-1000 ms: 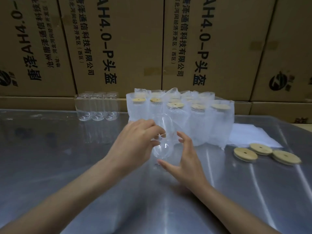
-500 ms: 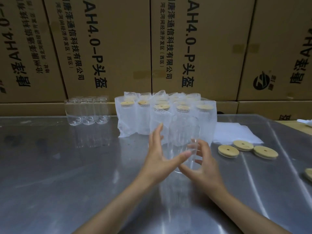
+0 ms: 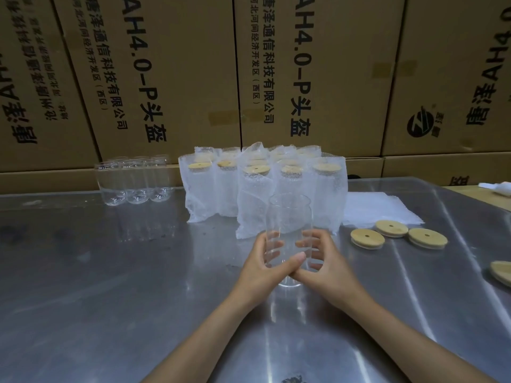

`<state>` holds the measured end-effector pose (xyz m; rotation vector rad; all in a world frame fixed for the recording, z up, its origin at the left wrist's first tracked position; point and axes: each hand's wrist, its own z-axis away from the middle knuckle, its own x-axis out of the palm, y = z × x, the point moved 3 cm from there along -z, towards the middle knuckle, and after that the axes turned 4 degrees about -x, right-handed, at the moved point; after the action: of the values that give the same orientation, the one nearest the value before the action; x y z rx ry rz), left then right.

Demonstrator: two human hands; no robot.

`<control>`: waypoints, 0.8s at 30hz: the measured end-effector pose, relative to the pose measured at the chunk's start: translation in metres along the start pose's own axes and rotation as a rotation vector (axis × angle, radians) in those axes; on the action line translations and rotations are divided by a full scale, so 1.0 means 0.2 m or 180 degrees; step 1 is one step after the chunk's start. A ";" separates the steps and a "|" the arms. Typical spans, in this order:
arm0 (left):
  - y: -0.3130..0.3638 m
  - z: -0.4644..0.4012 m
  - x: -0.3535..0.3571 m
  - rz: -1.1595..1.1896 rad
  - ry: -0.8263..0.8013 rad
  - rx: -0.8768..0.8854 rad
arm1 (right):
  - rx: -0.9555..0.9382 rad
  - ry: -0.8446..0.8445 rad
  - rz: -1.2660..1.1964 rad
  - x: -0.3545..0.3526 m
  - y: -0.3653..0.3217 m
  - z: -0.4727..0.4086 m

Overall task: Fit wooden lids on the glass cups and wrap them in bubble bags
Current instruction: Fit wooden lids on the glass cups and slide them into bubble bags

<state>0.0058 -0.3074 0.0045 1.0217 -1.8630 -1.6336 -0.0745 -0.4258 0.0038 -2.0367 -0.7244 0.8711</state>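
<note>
Both hands clasp 1 upright glass cup (image 3: pixel 289 233).
Left hand (image 3: pixel 261 265) and right hand (image 3: pixel 327 265) curl round it; 3 wooden lids (image 3: pixel 398 234) lie right of the grip.

I saw my left hand (image 3: pixel 258 262) and right hand (image 3: pixel 327 265) bare, both forearms uncovered to the frame's near edge.

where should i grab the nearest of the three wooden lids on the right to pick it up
Pinch the round wooden lid with the centre hole by its thin rim, coming from above with the right hand. It lies flat on the shiny metal table, so only the edge offers purchase. Its front and left sides look free; the neighbouring lid seems to crowd its back right.
</note>
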 end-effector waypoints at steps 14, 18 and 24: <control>0.02 0.02 -0.01 -0.0111 -0.0085 -0.0100 | 0.0688 0.0364 0.2049 -0.26 0.20 -0.14; 0.03 0.03 -0.01 -0.0149 -0.0100 -0.0107 | 0.1293 0.0370 0.2712 -0.30 0.27 -0.17; 0.04 0.03 -0.01 -0.0178 -0.0113 -0.0090 | 0.0697 0.0244 0.3163 -0.25 0.23 -0.19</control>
<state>0.0008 -0.3017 0.0109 1.0484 -1.8441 -1.7158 -0.0664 -0.5030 0.0003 -2.1709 0.4923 1.3108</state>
